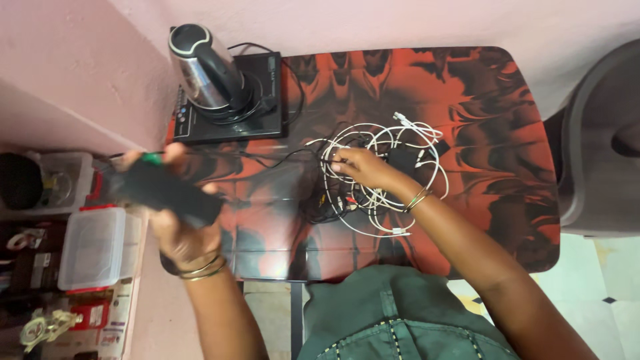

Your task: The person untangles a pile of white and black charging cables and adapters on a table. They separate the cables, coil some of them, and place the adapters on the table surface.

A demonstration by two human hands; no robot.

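Red-black table (507, 133): right hand (363, 168) in cable tangle (387, 177); left hand (180, 227) grips black block (163, 190).

I count one steel kettle (203, 67) on one black induction cooktop (230, 100), upper left of the frame. Centre frame lies one tangle of cables (380, 170), its cables too knotted to count. At the left edge I see two clear plastic boxes (93, 247).

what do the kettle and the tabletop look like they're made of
Kettle: probably polished steel body, mirror-bright with reflections, with black, likely plastic, lid and handle. Tabletop: hard glossy surface, maybe glass or laminate, with a red and black swirl print; light glares off it.
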